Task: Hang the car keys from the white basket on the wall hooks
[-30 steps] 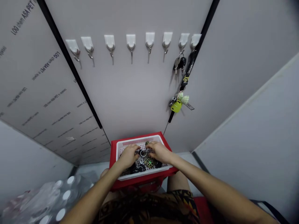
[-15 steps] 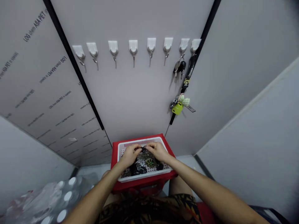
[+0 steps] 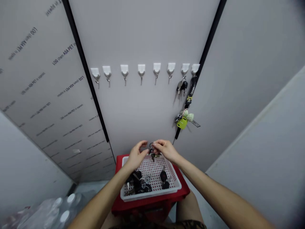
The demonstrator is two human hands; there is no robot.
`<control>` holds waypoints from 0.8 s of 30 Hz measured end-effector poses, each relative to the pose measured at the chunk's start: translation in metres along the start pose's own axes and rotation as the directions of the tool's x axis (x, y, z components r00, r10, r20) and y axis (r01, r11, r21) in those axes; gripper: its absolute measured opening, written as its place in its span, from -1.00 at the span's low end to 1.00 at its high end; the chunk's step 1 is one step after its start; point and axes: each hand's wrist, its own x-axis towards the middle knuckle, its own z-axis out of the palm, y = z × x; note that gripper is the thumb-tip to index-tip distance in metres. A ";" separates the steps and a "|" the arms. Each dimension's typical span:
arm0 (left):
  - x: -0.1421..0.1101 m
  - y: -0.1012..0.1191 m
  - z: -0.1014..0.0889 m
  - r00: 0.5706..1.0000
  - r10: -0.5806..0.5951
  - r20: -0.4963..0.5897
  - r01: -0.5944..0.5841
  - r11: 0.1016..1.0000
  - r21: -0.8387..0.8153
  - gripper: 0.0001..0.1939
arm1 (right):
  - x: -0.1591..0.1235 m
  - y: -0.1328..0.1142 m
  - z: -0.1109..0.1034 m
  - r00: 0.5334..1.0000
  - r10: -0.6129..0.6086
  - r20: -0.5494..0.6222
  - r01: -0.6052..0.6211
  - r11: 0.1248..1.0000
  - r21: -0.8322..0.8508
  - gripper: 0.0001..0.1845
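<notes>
Pinched in my right hand (image 3: 166, 149) is a ring with a bunch of keys (image 3: 152, 156), hanging above the back edge of a white basket (image 3: 152, 192). My left hand (image 3: 138, 155) is beside the bunch, its thumb and fingers apart; whether the thumb tip touches the keys I cannot tell. More keys (image 3: 140, 184), many with black heads, lie in a heap at the basket's left. Two black-headed keys (image 3: 164, 176) rest at its right. The basket stands on a red stool-like support (image 3: 164, 200) in front of me.
A row of several white hooks (image 3: 141, 68) runs along the wall. From the second hook from the right hangs a key bunch (image 3: 182, 86); from the rightmost, a black lanyard (image 3: 192, 90) with a lime-green fob (image 3: 182, 123). Capped bottles (image 3: 69, 203) stand at lower left.
The key bunch has come up out of the basket in my right hand. My left hand's fingers have opened away from it. The camera view has tilted upward.
</notes>
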 end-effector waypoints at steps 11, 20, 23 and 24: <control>0.055 0.069 0.016 0.995 0.099 -0.010 -0.098 0.952 -0.290 -0.81 | 0.026 -0.089 -0.014 0.940 -0.278 -0.197 0.303 0.947 0.106 -0.82; 0.132 0.169 0.010 0.969 0.203 -0.139 -0.213 0.975 -0.061 -0.63 | 0.060 -0.183 -0.043 0.733 -0.422 -0.533 0.592 0.782 0.196 -0.94; 0.146 0.177 0.014 0.969 0.185 -0.162 -0.186 0.982 0.012 -0.59 | 0.071 -0.189 -0.049 0.718 -0.360 -0.596 0.585 0.776 0.235 -0.94; 0.149 0.178 0.015 0.969 0.178 -0.169 -0.175 0.984 0.032 -0.58 | 0.074 -0.189 -0.049 0.721 -0.340 -0.604 0.573 0.783 0.242 -0.93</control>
